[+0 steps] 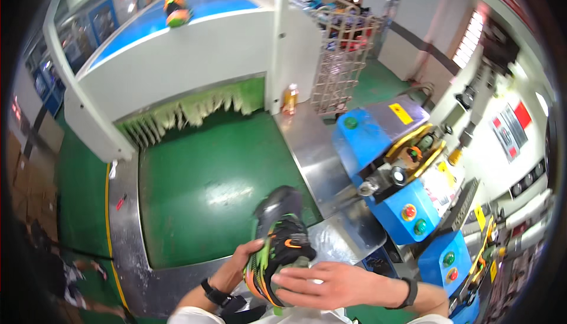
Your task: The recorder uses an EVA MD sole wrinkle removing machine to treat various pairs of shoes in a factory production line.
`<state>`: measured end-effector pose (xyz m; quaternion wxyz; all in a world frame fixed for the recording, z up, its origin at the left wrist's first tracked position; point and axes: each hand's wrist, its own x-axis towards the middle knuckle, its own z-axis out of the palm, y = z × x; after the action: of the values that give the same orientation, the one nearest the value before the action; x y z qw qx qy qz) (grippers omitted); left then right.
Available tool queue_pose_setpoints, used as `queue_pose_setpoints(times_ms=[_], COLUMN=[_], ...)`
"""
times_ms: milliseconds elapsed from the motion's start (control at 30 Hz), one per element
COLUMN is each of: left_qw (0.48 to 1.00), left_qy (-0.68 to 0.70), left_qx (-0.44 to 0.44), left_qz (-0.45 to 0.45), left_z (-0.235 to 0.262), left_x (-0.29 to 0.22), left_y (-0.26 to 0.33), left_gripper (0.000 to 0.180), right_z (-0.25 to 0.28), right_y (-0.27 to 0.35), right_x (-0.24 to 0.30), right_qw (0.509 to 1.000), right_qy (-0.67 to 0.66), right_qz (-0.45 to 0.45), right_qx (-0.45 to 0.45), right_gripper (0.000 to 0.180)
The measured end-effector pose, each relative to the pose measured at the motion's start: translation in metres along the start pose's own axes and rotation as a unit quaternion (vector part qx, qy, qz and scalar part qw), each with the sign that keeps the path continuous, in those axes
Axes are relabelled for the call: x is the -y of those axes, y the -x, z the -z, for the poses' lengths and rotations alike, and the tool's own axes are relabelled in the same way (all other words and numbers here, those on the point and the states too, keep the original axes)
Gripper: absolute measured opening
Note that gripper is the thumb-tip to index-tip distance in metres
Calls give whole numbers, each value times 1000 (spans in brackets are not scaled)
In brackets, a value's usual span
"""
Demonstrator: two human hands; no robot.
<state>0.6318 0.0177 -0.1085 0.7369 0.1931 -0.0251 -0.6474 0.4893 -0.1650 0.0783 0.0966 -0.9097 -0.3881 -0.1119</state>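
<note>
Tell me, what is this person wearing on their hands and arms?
Both hands are bare, with no gloves. The left hand has a black watch-like band on its wrist, and the right hand has a slim black wristband. The forearms are uncovered; white short sleeves show at the lower edge of the picture.

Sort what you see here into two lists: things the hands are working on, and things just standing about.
In hand:
- black sports shoe with green and orange trim, held by left hand and right hand

Standing about:
- green conveyor belt
- yellow plastic bottle
- blue machine with coloured buttons
- wire cage trolley
</note>
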Motion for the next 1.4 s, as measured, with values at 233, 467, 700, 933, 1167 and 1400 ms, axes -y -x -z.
queue_pose_setpoints(times_ms=[233, 467, 700, 933, 1167, 1400], left_qw=[990, 977, 951, 641, 769, 965], left_qy=[-106, -193, -230, -764, -626, -232], left_qx=[8, 18, -64, -16, 107, 89], left_qz=[-93, -85, -199, -74, 66, -82], left_z=[-59, -134, -181, -257, -229, -158], left_x=[97, 180, 153, 90, 48, -59], left_y=[-20, -88, -256, -575, -677, -517], left_gripper=[69, 67, 84, 81, 43, 73], right_z=[-58, -29, -27, 32, 43, 58], right_y=[126, 219, 289, 282, 265, 259], right_x=[106, 130, 112, 56, -4, -74], right_qw=[596, 594, 337, 324, 268, 296], right_qy=[-603, -416, -481, -409, -269, -323], right_qz=[-439, -561, -572, -625, -735, -683], right_qx=[-296, -399, -573, -581, -562, -585], right_gripper=[83, 73, 44, 45, 30, 33])
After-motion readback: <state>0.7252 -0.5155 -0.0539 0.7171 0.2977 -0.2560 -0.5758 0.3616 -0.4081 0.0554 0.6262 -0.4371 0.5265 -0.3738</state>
